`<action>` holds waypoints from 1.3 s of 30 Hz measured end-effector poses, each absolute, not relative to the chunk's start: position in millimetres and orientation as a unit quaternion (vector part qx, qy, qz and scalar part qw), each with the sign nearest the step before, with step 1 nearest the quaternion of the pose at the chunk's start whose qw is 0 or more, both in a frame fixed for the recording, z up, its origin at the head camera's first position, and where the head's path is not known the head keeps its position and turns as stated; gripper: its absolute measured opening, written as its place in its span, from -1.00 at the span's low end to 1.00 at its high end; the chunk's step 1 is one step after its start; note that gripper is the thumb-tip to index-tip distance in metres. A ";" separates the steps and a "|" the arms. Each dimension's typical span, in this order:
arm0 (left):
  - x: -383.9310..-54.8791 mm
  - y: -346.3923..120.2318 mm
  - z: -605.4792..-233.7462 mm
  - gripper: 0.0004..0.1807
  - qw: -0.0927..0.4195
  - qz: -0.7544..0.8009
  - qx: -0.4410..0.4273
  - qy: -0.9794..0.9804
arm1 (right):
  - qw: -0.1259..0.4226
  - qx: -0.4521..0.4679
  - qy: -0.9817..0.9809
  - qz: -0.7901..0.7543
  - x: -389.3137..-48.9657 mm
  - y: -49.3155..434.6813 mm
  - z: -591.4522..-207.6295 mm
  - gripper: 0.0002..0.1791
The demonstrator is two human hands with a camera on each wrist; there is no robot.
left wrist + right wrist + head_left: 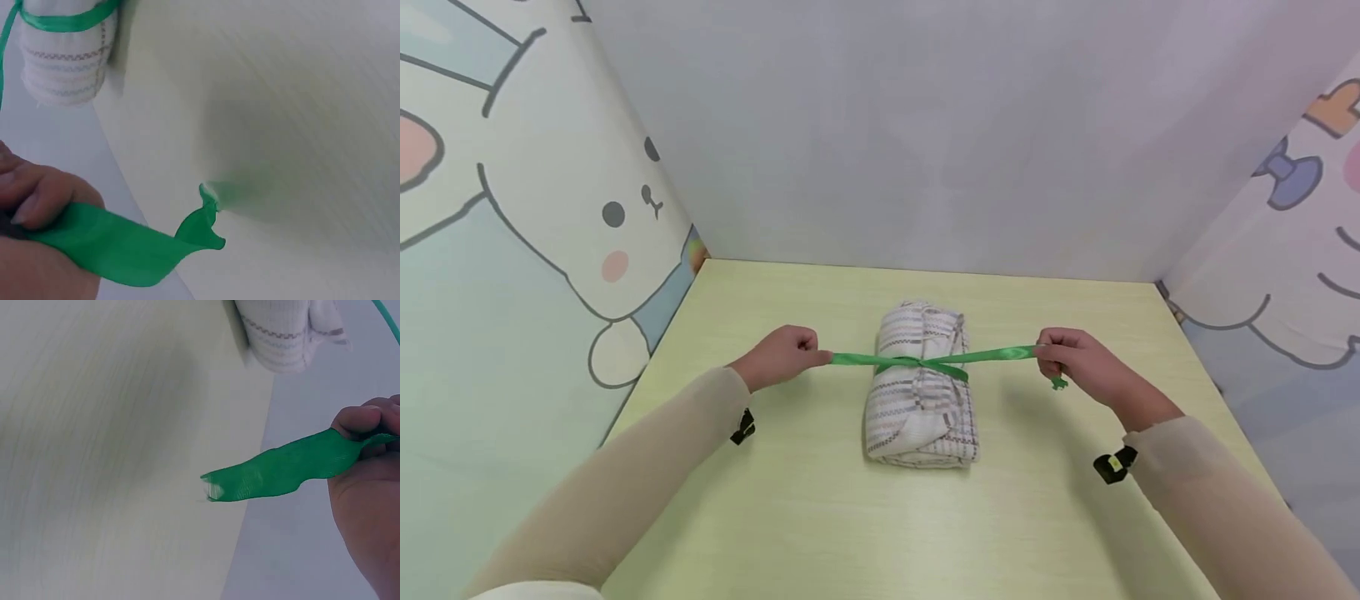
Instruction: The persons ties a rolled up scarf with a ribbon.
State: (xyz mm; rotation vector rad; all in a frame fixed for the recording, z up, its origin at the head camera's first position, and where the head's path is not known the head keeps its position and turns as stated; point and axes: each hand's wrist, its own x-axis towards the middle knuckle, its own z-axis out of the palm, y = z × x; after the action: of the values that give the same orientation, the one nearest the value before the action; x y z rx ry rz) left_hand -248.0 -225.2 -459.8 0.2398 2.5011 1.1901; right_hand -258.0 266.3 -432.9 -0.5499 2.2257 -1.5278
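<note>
A rolled cloth bundle [917,417], white with grey and brownish stripes, lies lengthwise on the table. Round its middle runs a green ribbon [1000,354], crossed in a knot on top. My left hand [782,357] pinches one ribbon end between thumb and fingers, left of the bundle. On the other side my right hand [1078,367] pinches the opposite end. Both stretches look taut, nearly level above the table. In the left wrist view a loose ribbon tail [125,250] sticks out past the fingers; another tail [281,465] hangs from the right hand in the right wrist view.
The pale wooden table [895,533] ends at a plain light wall [895,142] behind. Cartoon-printed panels [550,192] flank it on both sides. Small black devices [1116,464] sit at both sleeve cuffs.
</note>
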 end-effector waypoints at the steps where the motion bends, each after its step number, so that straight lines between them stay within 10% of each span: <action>1: -247.4 -227.5 -462.3 -0.55 0.181 0.406 0.086 0.892 | 0.198 -0.190 0.799 -0.536 -257.1 269.3 -433.6 -0.59; 15: -241.6 -256.9 -492.6 -0.54 0.148 0.302 0.087 0.938 | 0.194 -0.123 0.917 -0.325 -250.7 293.6 -458.2 -0.65; 39: -233.4 -266.1 -481.8 -0.42 0.091 0.327 0.062 0.939 | 0.133 -0.148 0.897 -0.394 -243.1 311.3 -446.2 -0.67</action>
State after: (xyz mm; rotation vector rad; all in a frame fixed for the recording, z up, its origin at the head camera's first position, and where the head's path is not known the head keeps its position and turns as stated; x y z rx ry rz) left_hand -233.4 -266.1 -481.8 0.1836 2.7898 0.9713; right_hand -243.1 311.3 -446.2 -0.4305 2.6032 -1.1418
